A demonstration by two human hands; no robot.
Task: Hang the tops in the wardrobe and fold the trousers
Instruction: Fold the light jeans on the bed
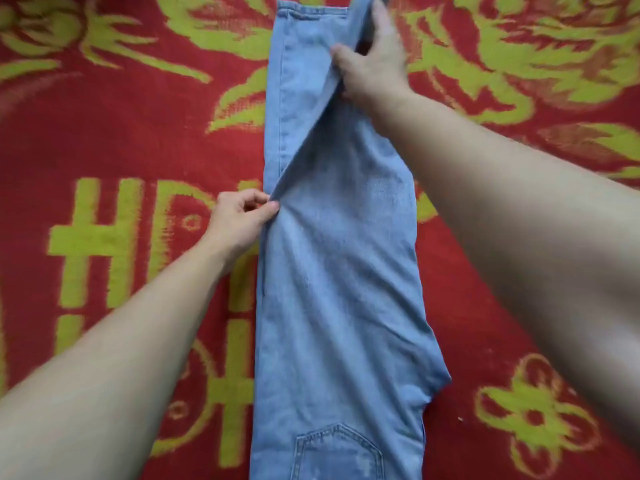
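A pair of light blue jeans (pixel 339 271) lies lengthwise on a red blanket, one leg folded over the other, the back pocket at the bottom of the view and the hems at the top. My left hand (pixel 239 220) pinches the left edge of the upper leg about halfway along. My right hand (pixel 374 60) grips the upper leg near its hem, thumb on top, and holds that part lifted and skewed to the right, which uncovers the lower leg beneath.
The red blanket (pixel 121 140) with yellow-green leaf and flower patterns covers the whole surface on both sides of the jeans. No tops, hangers or wardrobe are in view.
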